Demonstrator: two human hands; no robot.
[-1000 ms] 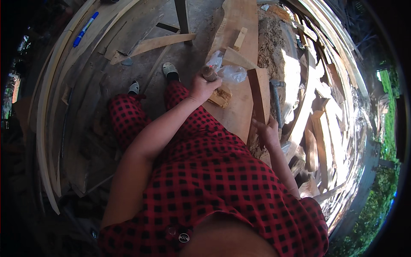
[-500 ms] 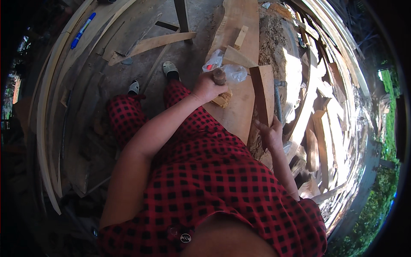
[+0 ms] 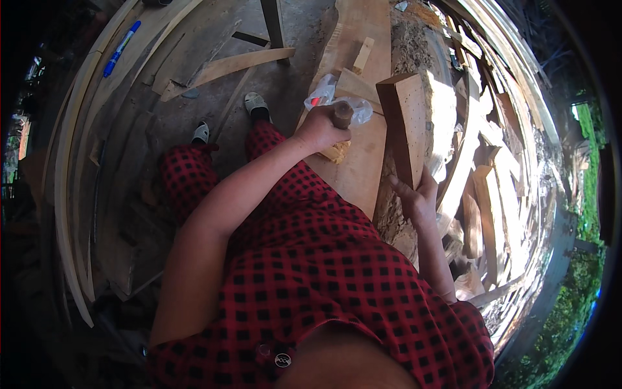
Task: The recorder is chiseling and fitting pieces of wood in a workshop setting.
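Note:
My left hand (image 3: 320, 129) is closed around an upright round wooden handle (image 3: 343, 115); the lower end of that tool is hidden by the hand. Just under the fist a yellowish, rough-cut piece of wood (image 3: 338, 153) lies on a wide plank (image 3: 363, 170). My right hand (image 3: 420, 198) grips the near end of a thick, squared wooden block (image 3: 405, 126), which is held up over the plank's right edge, apart from the handle. A crumpled clear plastic bag (image 3: 355, 109) with something red in it lies just beyond my left hand.
A small wood strip (image 3: 363, 55) and a flat wooden offcut (image 3: 357, 87) rest on the plank. To the right are a rough log (image 3: 414, 48) and heaped split wood (image 3: 473, 220). Boards line the left, with a blue marker (image 3: 122, 49) on one. A dark post (image 3: 273, 24) stands ahead.
The block in my right hand has risen and turned, so its dark side shows more. My left hand has shifted slightly right, still holding the handle.

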